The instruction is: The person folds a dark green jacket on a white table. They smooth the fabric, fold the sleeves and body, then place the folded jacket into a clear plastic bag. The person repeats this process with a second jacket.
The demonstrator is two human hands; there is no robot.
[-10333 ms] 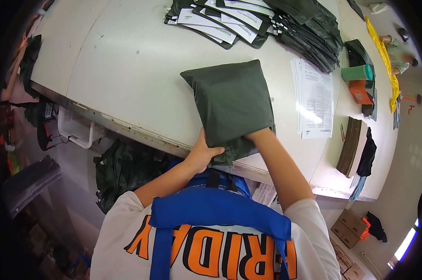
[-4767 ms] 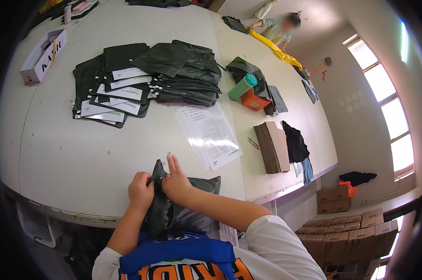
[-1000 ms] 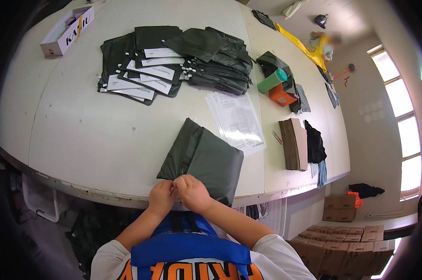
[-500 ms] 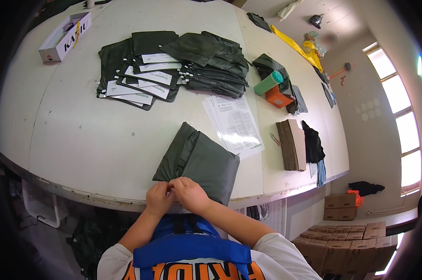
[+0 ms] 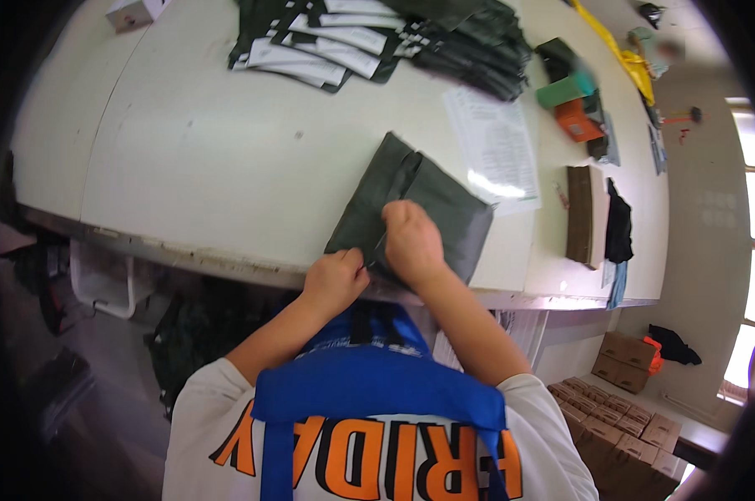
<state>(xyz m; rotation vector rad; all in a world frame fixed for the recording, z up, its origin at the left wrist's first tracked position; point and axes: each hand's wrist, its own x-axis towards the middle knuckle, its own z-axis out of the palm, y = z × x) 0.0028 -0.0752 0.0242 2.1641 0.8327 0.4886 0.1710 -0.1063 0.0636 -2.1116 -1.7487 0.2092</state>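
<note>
Green pouch (image 5: 454, 210), left hand (image 5: 334, 277) pinching edge, right hand (image 5: 414, 244) curled over

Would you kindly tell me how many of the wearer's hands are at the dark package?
2: left hand at the near edge of the package, right hand farther in, over its middle.

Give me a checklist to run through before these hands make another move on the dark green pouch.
1. Left hand at the near left corner of the dark green pouch: ok.
2. Right hand at the pouch's long fold: ok.
3. Firm grip with both hands: cannot tell, fingertips blurred.
4. Fold sealed along its length: cannot tell, partly covered.
5. Green cylinder and orange box apart from the pouch: ok.
</note>
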